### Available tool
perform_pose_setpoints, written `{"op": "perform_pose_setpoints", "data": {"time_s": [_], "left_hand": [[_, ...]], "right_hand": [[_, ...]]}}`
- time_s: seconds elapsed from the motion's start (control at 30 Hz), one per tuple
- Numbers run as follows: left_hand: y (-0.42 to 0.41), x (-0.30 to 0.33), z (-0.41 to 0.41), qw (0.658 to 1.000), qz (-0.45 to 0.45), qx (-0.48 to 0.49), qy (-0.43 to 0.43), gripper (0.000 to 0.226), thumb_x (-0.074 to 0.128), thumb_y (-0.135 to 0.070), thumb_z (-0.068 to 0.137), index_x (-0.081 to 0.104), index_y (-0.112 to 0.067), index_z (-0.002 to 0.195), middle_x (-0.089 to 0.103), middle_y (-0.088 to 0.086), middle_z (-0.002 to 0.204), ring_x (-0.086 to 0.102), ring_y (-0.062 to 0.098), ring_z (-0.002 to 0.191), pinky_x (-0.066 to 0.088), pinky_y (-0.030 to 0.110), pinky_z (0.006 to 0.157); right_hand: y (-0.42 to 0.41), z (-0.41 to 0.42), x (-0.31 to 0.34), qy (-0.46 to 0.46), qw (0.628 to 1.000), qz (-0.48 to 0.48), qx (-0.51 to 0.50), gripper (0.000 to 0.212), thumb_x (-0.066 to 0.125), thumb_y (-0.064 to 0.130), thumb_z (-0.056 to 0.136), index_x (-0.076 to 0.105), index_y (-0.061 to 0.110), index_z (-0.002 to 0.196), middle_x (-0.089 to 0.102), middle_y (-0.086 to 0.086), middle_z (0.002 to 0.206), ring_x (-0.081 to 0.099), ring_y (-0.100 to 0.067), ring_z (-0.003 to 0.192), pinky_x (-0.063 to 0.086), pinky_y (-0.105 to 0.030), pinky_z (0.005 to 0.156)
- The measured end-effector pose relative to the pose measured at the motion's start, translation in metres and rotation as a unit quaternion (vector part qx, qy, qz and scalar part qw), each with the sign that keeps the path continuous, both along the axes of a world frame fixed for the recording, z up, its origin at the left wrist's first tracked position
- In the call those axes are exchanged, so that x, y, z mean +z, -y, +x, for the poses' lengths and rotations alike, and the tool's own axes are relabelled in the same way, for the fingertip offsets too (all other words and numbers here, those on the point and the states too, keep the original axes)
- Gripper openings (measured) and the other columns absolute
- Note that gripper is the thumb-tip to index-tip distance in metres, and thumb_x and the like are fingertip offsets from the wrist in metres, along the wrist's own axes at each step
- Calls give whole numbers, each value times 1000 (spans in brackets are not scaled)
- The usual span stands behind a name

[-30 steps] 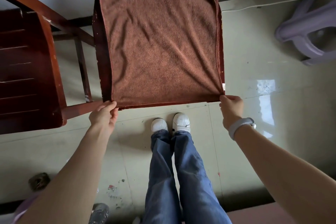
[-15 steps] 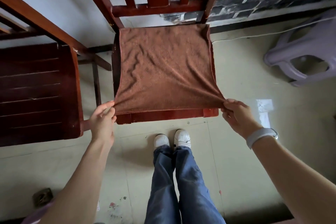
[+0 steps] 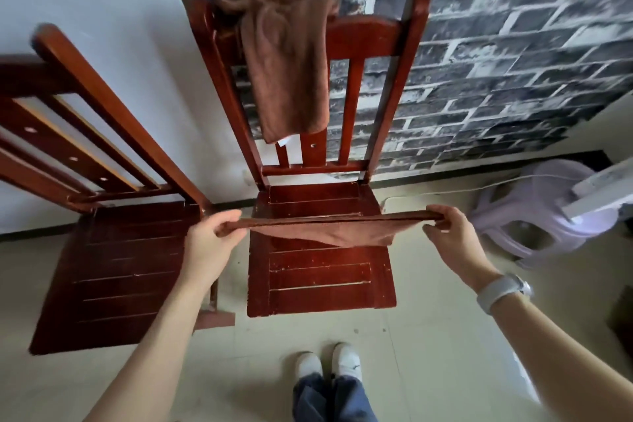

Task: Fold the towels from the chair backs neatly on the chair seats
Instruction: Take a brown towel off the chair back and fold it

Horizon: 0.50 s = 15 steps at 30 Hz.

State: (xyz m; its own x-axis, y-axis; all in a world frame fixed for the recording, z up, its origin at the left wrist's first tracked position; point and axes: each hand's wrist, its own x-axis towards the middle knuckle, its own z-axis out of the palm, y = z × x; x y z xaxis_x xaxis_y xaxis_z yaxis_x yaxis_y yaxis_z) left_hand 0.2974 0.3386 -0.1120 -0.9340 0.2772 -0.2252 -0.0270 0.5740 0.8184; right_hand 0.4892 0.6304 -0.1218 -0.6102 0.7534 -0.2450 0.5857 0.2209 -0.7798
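- At the far left of the frame a second wooden chair (image 3: 113, 264) stands with a bare seat; no towel shows on its back rails.
- Left of centre, the left hand (image 3: 205, 243) pinches one end of the brown towel (image 3: 329, 228), thumb on top and fingers curled under.
- At the centre, that towel is stretched taut and edge-on between the two hands, above the seat of the middle chair (image 3: 322, 271), with a loose flap sagging below the held edge toward the slats. It appears already doubled.
- Above it, at the upper centre, another brown towel (image 3: 287, 72) hangs bunched over the chair's top rail, not yet folded.
- Right of centre, the right hand (image 3: 452, 240) grips the other end, fingers curled round it; the hands are well apart.
- At the far right a pale plastic stool (image 3: 548, 216) sits on the floor.
- Step in hand, as I judge it: mid-fold of the first towel. Next calls for lowering it flat on the seat, corners kept matched, then folding again.
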Motion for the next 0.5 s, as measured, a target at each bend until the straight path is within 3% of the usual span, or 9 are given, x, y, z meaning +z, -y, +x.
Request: {"op": "perform_pose_setpoints", "data": {"time_s": [0.07, 0.2, 0.37, 0.5], "left_hand": [[7, 18, 4, 994, -43, -47, -86, 28, 69, -1, 76, 69, -9, 103, 62, -1, 98, 57, 11, 86, 41, 20, 83], [23, 38, 10, 986, -39, -71, -146, 17, 68, -3, 77, 71, -5, 94, 62, 2, 90, 64, 20, 68, 46, 11, 69], [41, 33, 28, 976, -83, -114, -168, 10, 66, 0, 78, 67, -5, 86, 58, 1, 83, 60, 23, 68, 45, 28, 72], [66, 16, 56, 968, -134, -142, -155, 12, 71, -2, 73, 66, -11, 80, 55, -7, 76, 49, 15, 72, 36, 26, 70]], "right_hand": [[3, 7, 18, -4, 993, 114, 15, 22, 59, -1, 83, 63, 4, 105, 57, -14, 95, 53, -23, 80, 37, -23, 76], [9, 28, 39, -27, 970, 233, 71, 14, 59, -4, 83, 69, -2, 94, 63, -21, 86, 60, -34, 76, 40, -29, 73], [30, 60, 37, -25, 959, 266, 95, 14, 60, -1, 84, 71, 0, 92, 58, -19, 84, 58, -35, 75, 48, -36, 70], [54, 91, 20, -11, 964, 246, 98, 14, 56, -5, 85, 69, -3, 91, 62, -20, 94, 60, -36, 88, 50, -41, 79]]}}
